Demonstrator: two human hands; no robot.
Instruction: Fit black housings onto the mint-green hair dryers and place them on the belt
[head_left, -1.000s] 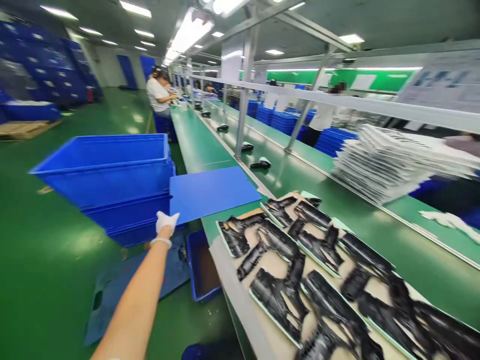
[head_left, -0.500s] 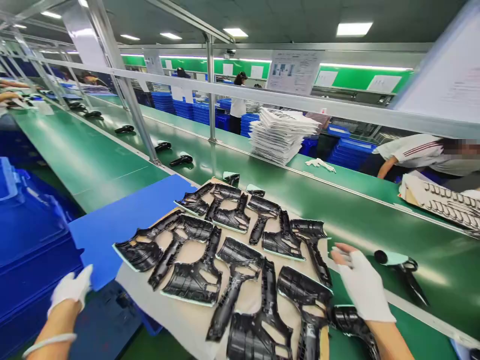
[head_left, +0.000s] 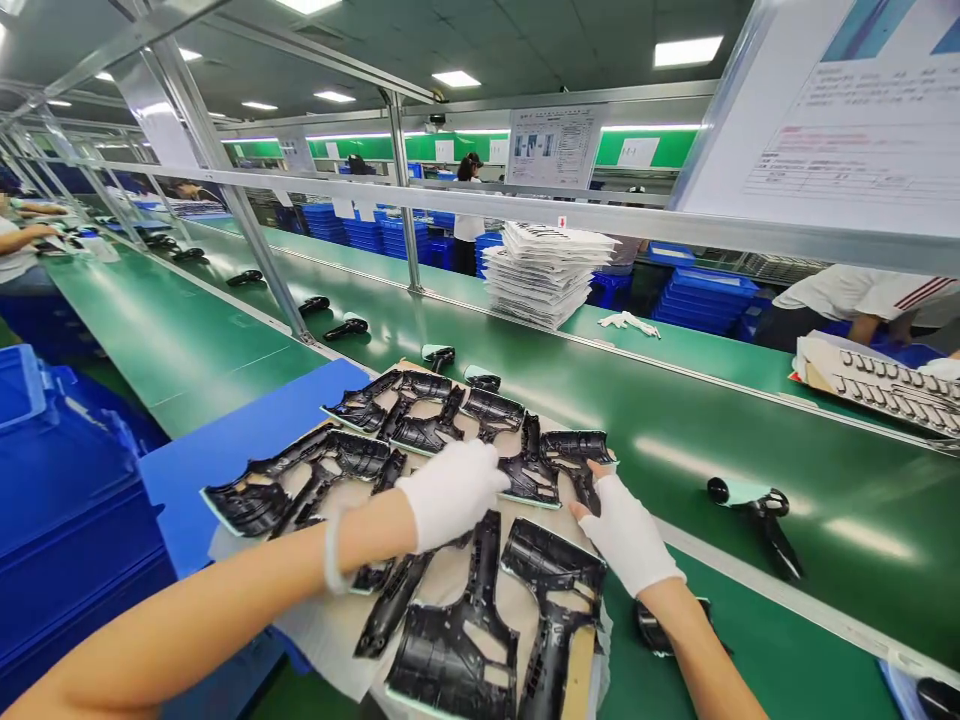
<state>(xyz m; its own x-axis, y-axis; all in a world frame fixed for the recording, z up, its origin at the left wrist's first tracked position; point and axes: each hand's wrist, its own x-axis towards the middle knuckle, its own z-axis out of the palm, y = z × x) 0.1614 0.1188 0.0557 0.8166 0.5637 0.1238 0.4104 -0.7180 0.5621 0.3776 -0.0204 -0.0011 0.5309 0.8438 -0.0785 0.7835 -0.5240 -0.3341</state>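
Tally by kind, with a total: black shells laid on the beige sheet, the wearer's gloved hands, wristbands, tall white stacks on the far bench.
Black shells, some partly covered: 12
Gloved hands, left and right: 2
Wristband: 1
Tall white stack: 1
Total: 16

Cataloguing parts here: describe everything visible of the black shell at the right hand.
The shell looks like glossy black plastic, pale green along one edge. Its hollow inside faces up, barrel on the far side, handle nearer. It lies rightmost on the board, and the right hand seemingly touches it.
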